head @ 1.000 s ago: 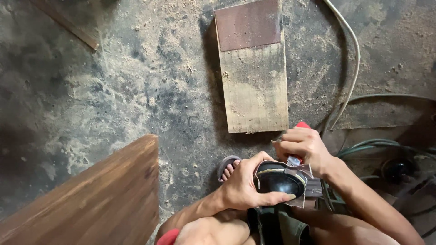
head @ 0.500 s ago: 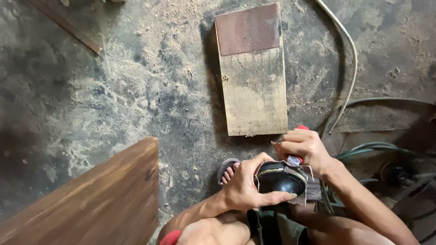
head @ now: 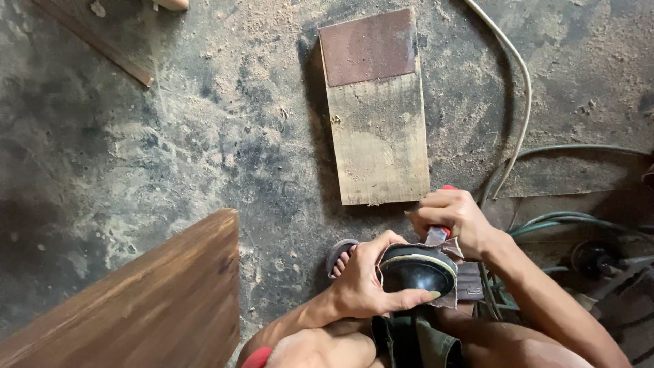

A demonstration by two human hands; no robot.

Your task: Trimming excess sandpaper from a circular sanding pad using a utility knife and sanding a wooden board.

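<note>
Both hands are closed on work near the knees: the left hand (head: 364, 289) cups the round black sanding pad (head: 417, 269), fingers curled around its rim, and the right hand (head: 455, 217) grips a red-handled tool (head: 441, 232) at the pad's far edge. Beyond lie the sawdust-strewn floor (head: 204, 136), a dark plank (head: 150, 307) and a pale board (head: 378, 129). The pad looks rigid and fairly light, best held by its rim; the sandpaper (head: 453, 289) under it looks thin and floppy.
</note>
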